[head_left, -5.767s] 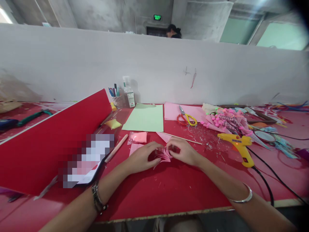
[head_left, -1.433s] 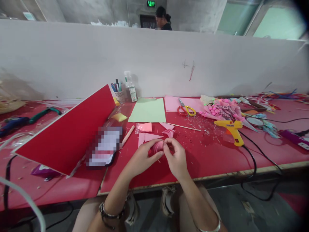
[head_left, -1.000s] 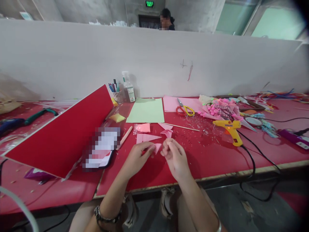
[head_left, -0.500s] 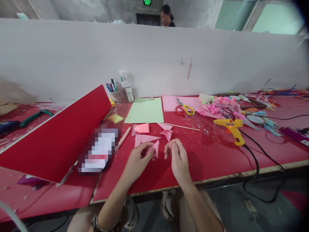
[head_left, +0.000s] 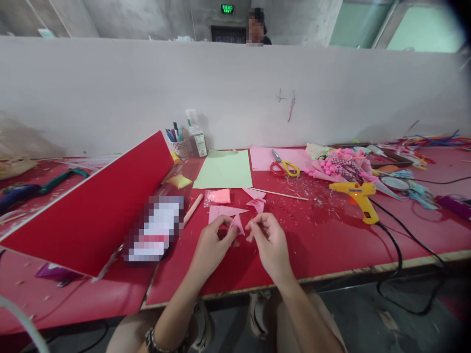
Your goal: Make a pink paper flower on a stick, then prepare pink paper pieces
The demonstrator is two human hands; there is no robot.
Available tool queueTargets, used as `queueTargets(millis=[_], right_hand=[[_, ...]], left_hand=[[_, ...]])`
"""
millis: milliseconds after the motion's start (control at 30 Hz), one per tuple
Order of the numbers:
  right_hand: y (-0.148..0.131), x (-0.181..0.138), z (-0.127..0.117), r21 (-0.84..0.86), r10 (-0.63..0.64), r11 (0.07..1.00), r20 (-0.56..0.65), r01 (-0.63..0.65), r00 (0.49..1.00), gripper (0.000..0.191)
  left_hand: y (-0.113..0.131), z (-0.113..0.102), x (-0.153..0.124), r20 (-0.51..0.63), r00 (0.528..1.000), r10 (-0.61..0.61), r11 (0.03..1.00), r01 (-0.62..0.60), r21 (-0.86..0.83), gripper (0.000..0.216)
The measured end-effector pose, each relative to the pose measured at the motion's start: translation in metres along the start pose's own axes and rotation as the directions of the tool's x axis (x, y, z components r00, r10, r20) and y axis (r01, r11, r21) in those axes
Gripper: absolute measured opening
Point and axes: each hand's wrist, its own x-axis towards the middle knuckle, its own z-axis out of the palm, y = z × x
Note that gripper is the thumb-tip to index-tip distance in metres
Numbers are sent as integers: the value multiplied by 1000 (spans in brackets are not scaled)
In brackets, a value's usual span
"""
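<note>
handling a folded pink piece (head_left: 238,223) with two hands

the left hand (head_left: 214,239) is gripping the folded pink piece between thumb and fingers, holding it over the red tabletop (head_left: 305,257), with pointed tips showing past the thumb. the right hand (head_left: 272,241) is facing it from just beside, thumb and fingers curling together; whether those fingertips are holding anything, the view is not showing.

for good handling: a light pinch is probably serving best, since a hard squeeze is likely adding stray creases. gripping at the fold, rather than at the tips, is likely sparing the points. the right hand is best working one layer at a time while the left is acting as the clamp.

materials: the piece is looking like thin, matt, paper-like stock. a second pink piece (head_left: 258,203) is lying beyond the hands, its layers curving like pleats. a flat pink wedge (head_left: 222,211) is tapering rightward near a bagged coral block (head_left: 220,196). a slender, straight stick (head_left: 279,194) is lying farther back. to the right, a yellow glue gun (head_left: 358,197) is resting on its side, its lamp glowing, so the nozzle is possibly hot.
</note>
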Motion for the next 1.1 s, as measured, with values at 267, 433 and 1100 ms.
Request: queueTargets(millis=[267,433,1100], right_hand=[[-7,-1,-7,-186,-83,979,11,83,997,23],[-10,0,-6,-227,-144,962,56,153,988,19],[-10,-1,-4,-265,-172,940,178,216,969,15]], left_hand=[[4,-1,-3,-16,1000,18,999,-17,48,20],[0,-1,-2,-24,1000,13,999,-12,40,20],[-1,-3,-2,-6,1000,17,998,-16,58,22]])
